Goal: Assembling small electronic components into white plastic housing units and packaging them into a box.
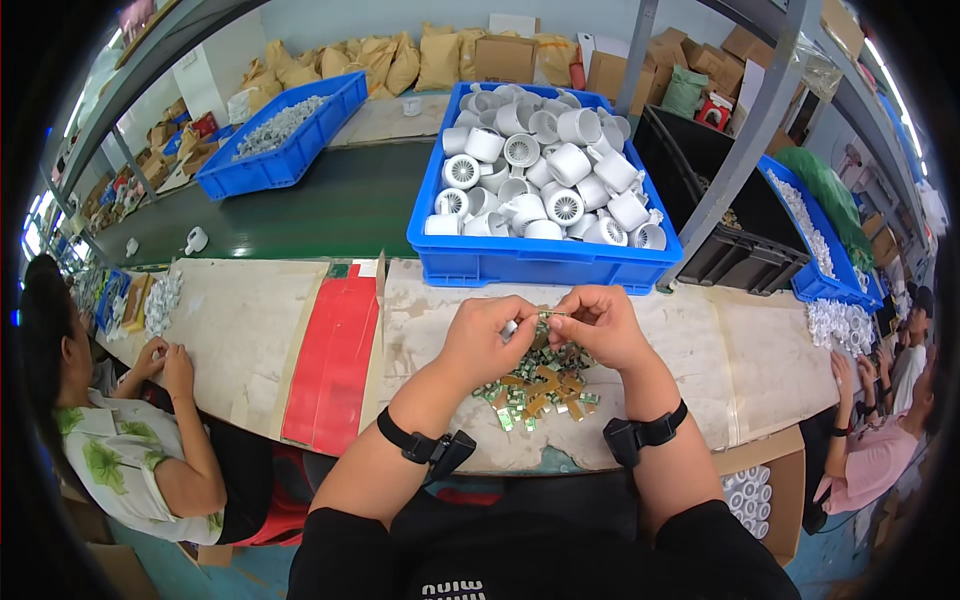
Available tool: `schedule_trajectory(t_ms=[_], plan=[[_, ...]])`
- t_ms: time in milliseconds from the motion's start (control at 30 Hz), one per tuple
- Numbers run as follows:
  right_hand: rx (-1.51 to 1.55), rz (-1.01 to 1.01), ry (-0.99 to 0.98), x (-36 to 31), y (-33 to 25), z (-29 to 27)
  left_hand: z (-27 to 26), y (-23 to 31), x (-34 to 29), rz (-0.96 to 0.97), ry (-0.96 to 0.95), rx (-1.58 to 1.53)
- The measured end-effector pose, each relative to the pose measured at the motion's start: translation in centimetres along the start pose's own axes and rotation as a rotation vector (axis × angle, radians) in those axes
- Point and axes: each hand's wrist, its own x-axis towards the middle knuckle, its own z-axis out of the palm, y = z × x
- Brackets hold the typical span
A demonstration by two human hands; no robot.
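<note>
My left hand point(488, 338) and my right hand point(606, 325) meet over the bench, fingers closed in a pinch. Between their fingertips is a small, thin green circuit board point(546, 313), partly covered by the fingers. A small whitish piece point(509, 329) shows by the left fingers; its kind is too small to tell. Right below both hands lies a loose pile of small green and brown circuit boards point(535, 390). Beyond my hands stands a blue crate point(545, 268) heaped with white plastic cup-shaped housings point(570, 165), some with round vented ends.
A red sheet point(330, 350) lies left of the pile. Past the bench runs a dark green conveyor belt point(330, 205) bearing another blue crate point(285, 175). A metal post point(745, 150) and black crate point(750, 250) stand at right. Co-workers sit on both sides.
</note>
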Motion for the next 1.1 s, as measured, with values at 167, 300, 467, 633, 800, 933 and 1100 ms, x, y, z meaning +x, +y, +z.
schedule_trajectory(t_ms=[167, 300, 467, 633, 800, 933, 1100], plan=[[-0.014, -0.05, 0.007, 0.1, 0.0, 0.6, 0.1, -0.1, 0.0, 0.04, 0.026, 0.011], [-0.23, -0.117, 0.058, 0.8, 0.6, 1.4, -0.2, -1.4, 0.4, 0.079, 0.066, 0.118], [0.017, -0.094, 0.161, 1.6, 2.3, 3.5, -1.4, -0.6, 0.7, 0.028, 0.126, 0.125], [-0.073, -0.141, 0.147, 1.5, 2.3, 1.0, -6.0, -1.9, -0.7, 0.068, 0.073, 0.371], [-0.227, -0.174, 0.288, 1.2, 1.6, 1.3, -18.4, -5.5, -4.8, -0.183, 0.287, 0.929], [-0.391, -0.264, 0.246, 1.3, 0.7, 2.4, -23.4, -7.3, -10.0, -0.674, 0.267, 1.402], [-0.457, -0.335, 0.266, 0.7, 0.5, 2.2, -19.5, -7.0, -13.8, -0.485, 0.096, 1.266]])
